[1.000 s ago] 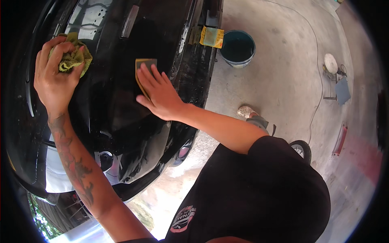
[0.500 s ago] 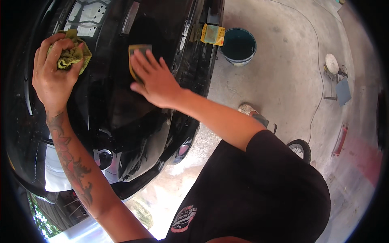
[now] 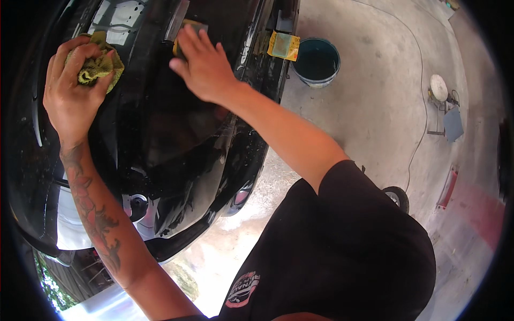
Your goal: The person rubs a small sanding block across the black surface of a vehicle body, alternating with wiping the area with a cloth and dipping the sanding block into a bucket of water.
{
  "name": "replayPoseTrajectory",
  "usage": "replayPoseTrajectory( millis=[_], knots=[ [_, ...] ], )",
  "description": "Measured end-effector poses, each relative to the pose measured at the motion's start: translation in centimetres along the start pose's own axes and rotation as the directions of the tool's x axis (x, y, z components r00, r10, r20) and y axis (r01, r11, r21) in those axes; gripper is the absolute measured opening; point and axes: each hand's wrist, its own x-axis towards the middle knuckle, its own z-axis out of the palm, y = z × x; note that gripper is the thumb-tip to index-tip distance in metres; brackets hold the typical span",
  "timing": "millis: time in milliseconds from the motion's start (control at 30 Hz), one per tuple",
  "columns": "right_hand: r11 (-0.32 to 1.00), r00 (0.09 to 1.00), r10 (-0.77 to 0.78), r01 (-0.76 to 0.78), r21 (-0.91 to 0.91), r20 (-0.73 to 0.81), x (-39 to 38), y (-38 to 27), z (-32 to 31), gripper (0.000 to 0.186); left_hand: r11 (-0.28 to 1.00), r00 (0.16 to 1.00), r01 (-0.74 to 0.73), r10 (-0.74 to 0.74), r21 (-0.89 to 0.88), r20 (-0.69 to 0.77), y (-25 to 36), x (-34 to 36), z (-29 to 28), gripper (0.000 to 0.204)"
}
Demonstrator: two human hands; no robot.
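My left hand [image 3: 72, 91] grips a crumpled olive-yellow cloth [image 3: 101, 69] on the upper left of a glossy black car body [image 3: 134, 134]. My right hand [image 3: 206, 67] lies with outstretched fingers over a grey pad with a yellow edge [image 3: 191, 25], mostly hidden beneath it, on the panel beside a narrow strip fitting [image 3: 175, 21]. A yellow packet with a pale rectangle on it [image 3: 284, 45] rests at the car's right edge, right of that hand.
A dark bucket of liquid [image 3: 316, 63] stands on the concrete floor [image 3: 364, 107] beside the car. A long cable [image 3: 423, 91], a stand with a round white top [image 3: 438, 87], a grey panel [image 3: 453, 124], a red strip [image 3: 447, 187] and a wheel [image 3: 397, 199] are to my right.
My right hand and the pad have moved up the black panel, away from me, to beside the strip fitting. My left hand with the cloth has shifted slightly upward.
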Motion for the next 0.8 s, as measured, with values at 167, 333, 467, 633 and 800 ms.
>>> replayPoseTrajectory(
  millis=[167,333,467,633,800],
  knots=[
    [0.998,0.998,0.005,-0.009,0.058,0.058,-3.1,-2.6,0.7,0.070,1.000,1.000,0.022,-0.022,0.008,0.007,0.2,0.0,0.3,0.030],
    [1.000,0.996,-0.019,0.019,0.010,0.087,-5.0,-3.0,0.5,0.067,0.999,0.998,-0.047,0.046,-0.018,-0.031,-0.1,0.1,0.9,0.031],
    [0.997,0.997,0.018,-0.012,0.076,-0.077,-0.9,-3.2,0.9,0.058,1.000,1.000,-0.008,0.008,0.011,-0.008,-0.4,-0.5,-0.6,0.032],
    [0.998,0.987,-0.063,0.066,-0.018,0.146,-7.5,-5.2,0.6,0.065,0.999,0.998,-0.017,0.015,-0.037,-0.056,0.2,0.2,0.8,0.032],
    [0.997,0.997,-0.068,0.069,-0.027,0.035,-4.7,-3.5,0.8,0.066,1.000,1.000,0.003,-0.004,-0.023,-0.031,-0.1,-0.2,0.1,0.033]
  ],
)
